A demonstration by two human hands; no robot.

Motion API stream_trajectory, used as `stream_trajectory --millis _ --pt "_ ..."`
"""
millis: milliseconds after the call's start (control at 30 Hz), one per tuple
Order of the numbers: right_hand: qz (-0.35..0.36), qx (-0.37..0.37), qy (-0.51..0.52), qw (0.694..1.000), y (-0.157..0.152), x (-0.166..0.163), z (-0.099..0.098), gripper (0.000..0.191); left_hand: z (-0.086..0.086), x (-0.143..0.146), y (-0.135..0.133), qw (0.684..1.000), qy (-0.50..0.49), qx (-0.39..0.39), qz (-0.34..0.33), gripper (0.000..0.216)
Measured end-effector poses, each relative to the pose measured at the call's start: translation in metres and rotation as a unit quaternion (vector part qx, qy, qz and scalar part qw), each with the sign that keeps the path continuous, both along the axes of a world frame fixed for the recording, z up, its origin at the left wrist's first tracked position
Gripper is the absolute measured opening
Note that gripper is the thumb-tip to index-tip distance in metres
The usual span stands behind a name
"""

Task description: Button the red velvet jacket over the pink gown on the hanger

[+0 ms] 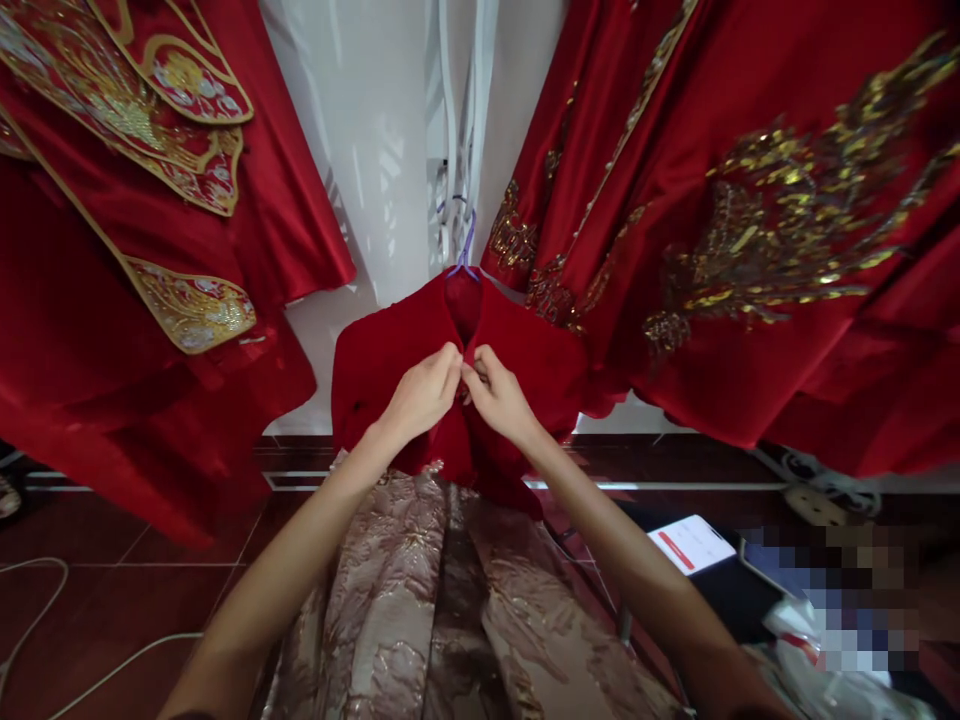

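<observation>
While the left hand (422,395) and right hand (497,398) pinch the red jacket (375,365) at its opening mid-frame, tugging could unseat its hanger (466,248) (thin, purple).

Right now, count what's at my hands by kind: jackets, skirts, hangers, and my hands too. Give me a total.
1 red jacket
1 purple hanger
1 pale gold patterned skirt
2 hands: left hand and right hand, both pinching the front of the red jacket
Total: 5
</observation>
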State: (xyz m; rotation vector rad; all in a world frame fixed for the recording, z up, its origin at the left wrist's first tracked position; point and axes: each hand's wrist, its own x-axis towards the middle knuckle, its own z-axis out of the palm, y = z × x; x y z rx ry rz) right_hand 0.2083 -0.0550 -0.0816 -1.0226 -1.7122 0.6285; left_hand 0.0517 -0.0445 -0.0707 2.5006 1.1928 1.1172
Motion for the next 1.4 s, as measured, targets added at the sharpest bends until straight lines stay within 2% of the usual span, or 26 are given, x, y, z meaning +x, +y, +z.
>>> stream_trajectory --millis 67,133,267,300,400,500,600,667,800,900,967,1133,1200,1300,1400 --pt "0.059 -0.024 0.065 0.996 0.009 -0.007 -0.001 0.027 -0.006 0.006 0.002 0.997 -0.073 -0.037 0.017 0.033" --pt "0.087 -0.045 0.122 0.988 0.015 -0.007 -0.001 0.028 -0.011 0.005 0.003 0.985 -0.148 -0.09 0.011 0.034" --pt "0.126 -0.056 0.156 0.978 0.014 0.003 -0.007 0.025 -0.027 -0.005 -0.003 0.937 -0.301 -0.174 -0.02 0.021" --pt "0.138 -0.052 0.15 0.978 0.013 0.006 -0.009 0.025 -0.032 -0.006 -0.006 0.924 -0.336 -0.178 -0.025 0.017" --pt "0.148 -0.034 0.142 0.978 0.01 0.009 -0.015 0.027 -0.042 -0.004 -0.013 0.885 -0.43 -0.175 -0.046 0.026" --pt "0.146 -0.028 0.149 0.978 0.008 0.009 -0.016 0.026 -0.044 0.001 -0.016 0.868 -0.466 -0.162 -0.052 0.025" --pt "0.146 -0.026 0.138 0.979 0.006 0.009 -0.014 0.027 -0.042 0.004 -0.015 0.878 -0.458 -0.134 -0.047 0.019" --pt "0.14 -0.021 0.13 0.981 0.005 0.009 -0.013 0.027 -0.04 0.004 -0.015 0.899 -0.423 -0.111 -0.039 0.015" --pt "0.111 0.01 0.128 0.986 0.001 0.006 -0.013 0.025 -0.034 -0.002 -0.019 0.964 -0.264 -0.027 0.0 0.005" --pt "0.086 0.038 0.118 0.989 -0.004 0.004 -0.012 0.023 -0.03 -0.005 -0.023 0.988 -0.147 0.029 0.021 0.005" --pt "0.072 0.05 0.102 0.991 -0.006 0.004 -0.01 0.022 -0.031 -0.005 -0.024 0.989 -0.142 0.027 0.01 0.005" --pt "0.088 0.034 0.08 0.992 -0.006 0.009 -0.005 0.024 -0.039 -0.001 -0.015 0.967 -0.245 -0.055 -0.045 0.007" --pt "0.092 0.025 0.082 0.992 -0.005 0.01 -0.005 0.024 -0.041 -0.001 -0.013 0.96 -0.264 -0.067 -0.058 0.006" --pt "0.069 0.034 0.08 0.994 -0.003 0.01 -0.008 0.024 -0.038 -0.003 -0.013 0.97 -0.232 -0.051 -0.058 0.01" --pt "0.034 0.072 0.07 0.994 -0.003 0.005 -0.01 0.022 -0.034 -0.005 -0.014 0.981 -0.187 -0.023 -0.038 0.01"
